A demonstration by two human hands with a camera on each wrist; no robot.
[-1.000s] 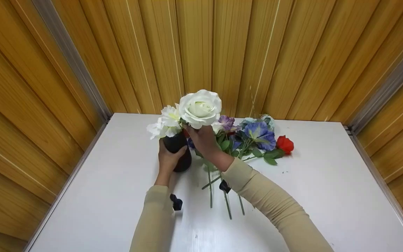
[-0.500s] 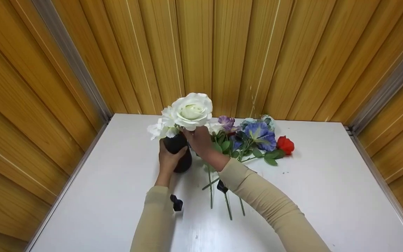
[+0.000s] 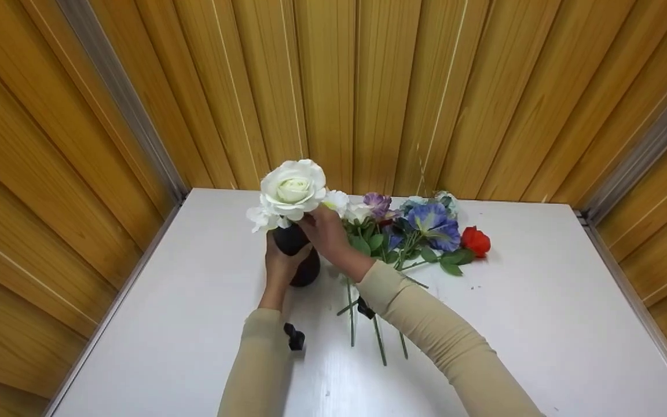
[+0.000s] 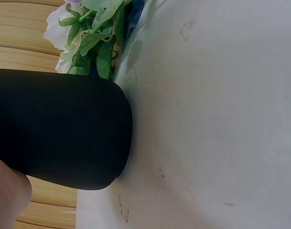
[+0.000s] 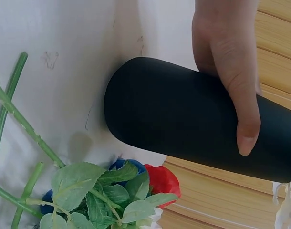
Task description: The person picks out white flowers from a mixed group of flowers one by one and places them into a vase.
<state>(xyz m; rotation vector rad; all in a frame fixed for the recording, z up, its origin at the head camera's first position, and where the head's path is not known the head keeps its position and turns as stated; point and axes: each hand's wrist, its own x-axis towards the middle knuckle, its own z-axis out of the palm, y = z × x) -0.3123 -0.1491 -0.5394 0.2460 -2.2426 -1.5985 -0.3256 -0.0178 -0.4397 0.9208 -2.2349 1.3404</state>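
Observation:
A black vase [image 3: 307, 271] stands on the white table, and my left hand [image 3: 280, 265] grips it around the body. In the right wrist view the left thumb [image 5: 245, 129] lies across the side of the vase [image 5: 174, 114]. Just under the bloom of a large white rose [image 3: 293, 188], my right hand [image 3: 329, 233] pinches the stem at the vase's mouth. The bloom hides most of the mouth and the stem's lower end. Smaller white petals [image 3: 261, 218] show at the left of the rose, above the vase.
Right of the vase lies a pile of artificial flowers: a blue flower [image 3: 435, 225], a red rose [image 3: 476, 241], a purple flower [image 3: 377, 204] and leaves. Their green stems [image 3: 380, 341] point toward the front of the table [image 3: 183, 336]. Wood-patterned panels [image 3: 356, 92] enclose the back and sides.
My right hand has brought the white rose left and slightly down, over the vase. A white flower behind it has come into view on the right. My left hand stays on the vase.

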